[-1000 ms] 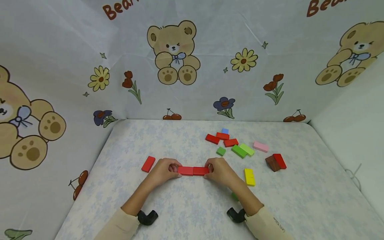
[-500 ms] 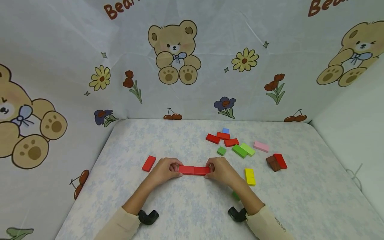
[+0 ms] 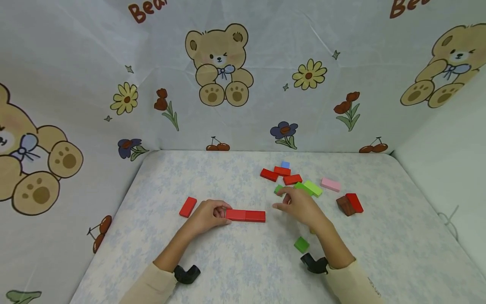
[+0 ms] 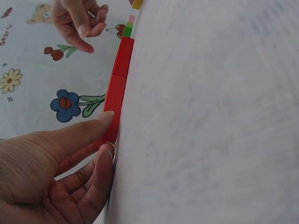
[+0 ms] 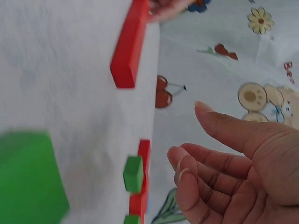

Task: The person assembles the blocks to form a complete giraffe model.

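Two red blocks lie end to end in a straight row on the table: a left red block (image 3: 236,215) and a right red block (image 3: 255,216). My left hand (image 3: 206,216) pinches the left block's outer end between thumb and fingers, as the left wrist view (image 4: 114,105) also shows. Off to the right of the row, my right hand (image 3: 301,207) hovers with loosely bent fingers and nothing between them. A small green block (image 3: 279,189) lies just beyond its fingertips, and a green cube (image 3: 301,245) sits nearer the wrist. The right hand partly covers a yellow block (image 3: 312,231).
One red block (image 3: 187,207) lies left of the left hand. Farther back are several red blocks (image 3: 269,175), a blue block (image 3: 285,164), a light green block (image 3: 313,188) and a pink block (image 3: 330,184). A brown block (image 3: 346,205) touches another red block (image 3: 354,203).
My right hand has let go of the right red block and moved right, uncovering the green cube. The small gap in the red row has closed. My left hand stays in place.
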The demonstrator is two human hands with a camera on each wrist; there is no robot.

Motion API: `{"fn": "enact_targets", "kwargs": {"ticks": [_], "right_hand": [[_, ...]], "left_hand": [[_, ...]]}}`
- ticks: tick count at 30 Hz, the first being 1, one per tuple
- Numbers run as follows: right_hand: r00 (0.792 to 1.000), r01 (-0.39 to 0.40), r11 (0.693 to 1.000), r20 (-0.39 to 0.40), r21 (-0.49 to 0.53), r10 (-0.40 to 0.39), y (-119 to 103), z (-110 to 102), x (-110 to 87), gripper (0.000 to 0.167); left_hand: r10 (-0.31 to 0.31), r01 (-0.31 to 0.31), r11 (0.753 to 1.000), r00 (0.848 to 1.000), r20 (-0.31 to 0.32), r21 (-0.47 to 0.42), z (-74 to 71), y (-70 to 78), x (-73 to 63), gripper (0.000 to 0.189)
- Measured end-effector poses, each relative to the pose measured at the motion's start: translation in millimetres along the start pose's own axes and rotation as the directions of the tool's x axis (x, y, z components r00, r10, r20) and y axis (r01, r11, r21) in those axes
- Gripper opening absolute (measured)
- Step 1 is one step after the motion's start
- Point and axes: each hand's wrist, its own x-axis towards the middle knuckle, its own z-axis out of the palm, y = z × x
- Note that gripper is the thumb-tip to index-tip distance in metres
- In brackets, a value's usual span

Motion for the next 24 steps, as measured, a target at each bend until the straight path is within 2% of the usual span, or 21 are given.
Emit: {"fn": "enact_targets", "kwargs": {"ticks": [5, 11, 16, 24], "right_hand": [[0.996, -0.049, 0.998, -0.07, -0.032, 0.047, 21.9, -17.0, -15.2, 0.043], [0.986, -0.13, 0.988, -0.117, -0.08, 0.12, 48.2, -26.5, -43.6, 0.048], [0.978, -0.197, 0.972, -0.099, -0.126, 0.185, 67.3, -27.8, -60.4, 0.052], [0.957, -0.288, 0.943, -0.006, -0.166, 0.291, 79.7, -28.4, -68.7, 0.058]], "left_hand": [[0.0, 0.0, 1.0, 1.0, 0.007, -0.025, 1.0, 0.9, -0.1, 0.034], [-0.018, 0.018, 0.999, 1.0, 0.004, -0.038, -0.5, 1.7, -1.6, 0.033], [-0.045, 0.046, 0.995, 0.999, 0.006, -0.094, 0.1, -1.5, -2.1, 0.027], [-0.085, 0.086, 0.969, 0.996, 0.012, -0.233, -0.5, -9.5, 2.0, 0.021]]}}
